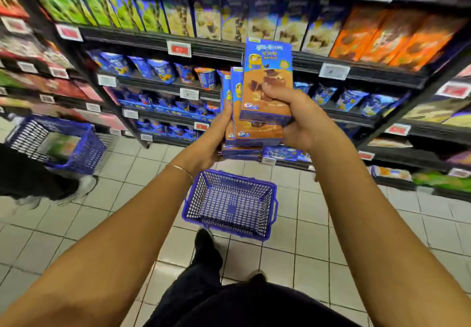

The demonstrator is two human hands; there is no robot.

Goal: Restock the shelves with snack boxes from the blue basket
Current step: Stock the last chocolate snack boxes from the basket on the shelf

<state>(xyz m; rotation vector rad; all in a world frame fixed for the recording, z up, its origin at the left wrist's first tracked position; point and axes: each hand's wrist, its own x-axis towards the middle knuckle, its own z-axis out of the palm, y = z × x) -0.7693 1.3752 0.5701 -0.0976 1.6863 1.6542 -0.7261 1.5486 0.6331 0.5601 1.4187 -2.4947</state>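
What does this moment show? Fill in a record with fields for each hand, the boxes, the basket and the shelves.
Left hand: holds a stack of snack boxes from the side
Right hand: grips the front box, raised above the stack
Blue basket: on the tiled floor below the hands, mesh bottom showing
Shelves: stocked with snack packs, ahead of the hands
Second basket: at the left, blurred

Tiled floor and black shelves, both loaded.
The blue basket (193, 202) stood on the white tiled floor (305, 237), near the shelves (142, 39). The top row carried upright green boxes (102, 5) at left, cream boxes (229, 18) in the middle, orange boxes (390, 39) at right. Lower rows carried blue packets (158, 69) and cups (205, 78), blurred.
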